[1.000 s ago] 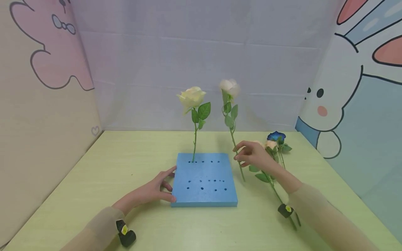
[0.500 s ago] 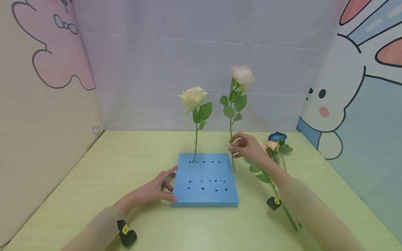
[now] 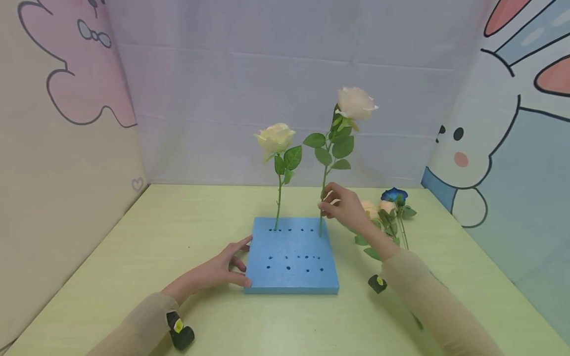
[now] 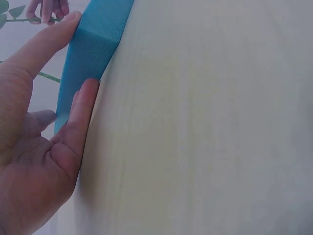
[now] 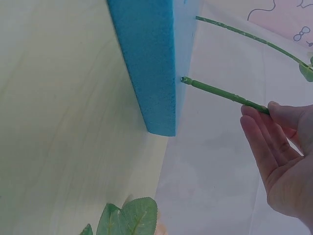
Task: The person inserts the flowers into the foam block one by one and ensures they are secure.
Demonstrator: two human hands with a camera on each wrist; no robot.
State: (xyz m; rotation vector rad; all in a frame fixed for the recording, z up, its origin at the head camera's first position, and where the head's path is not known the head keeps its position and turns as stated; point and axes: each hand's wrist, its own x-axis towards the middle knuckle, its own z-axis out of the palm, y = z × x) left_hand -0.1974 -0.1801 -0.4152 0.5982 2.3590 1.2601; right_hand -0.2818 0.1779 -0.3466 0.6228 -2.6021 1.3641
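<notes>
A blue foam block (image 3: 291, 244) with rows of small holes lies on the table. My left hand (image 3: 224, 267) touches its left side, thumb near the front corner; the left wrist view shows the fingers along the block's side (image 4: 88, 56). Between thumb and fingertips, my right hand (image 3: 347, 207) pinches the stem of a pale pink-white rose (image 3: 356, 104). This rose leans slightly right over the block's back right part. In the right wrist view the stem's lower end (image 5: 215, 90) meets the block's top; whether it is in a hole I cannot tell. A cream rose (image 3: 275, 138) stands upright in a back-row hole.
To the right lie a blue rose (image 3: 394, 196) and peach roses (image 3: 387, 206), their stems partly hidden beneath the right forearm. A white cloth (image 3: 200, 123) hangs behind the table (image 3: 196, 207). Panels with cartoon drawings stand on both sides.
My right hand has moved left with the pale rose, bringing its stem end from beside the block to over its back right part. The flower head has risen and tilted right. My left hand stays put.
</notes>
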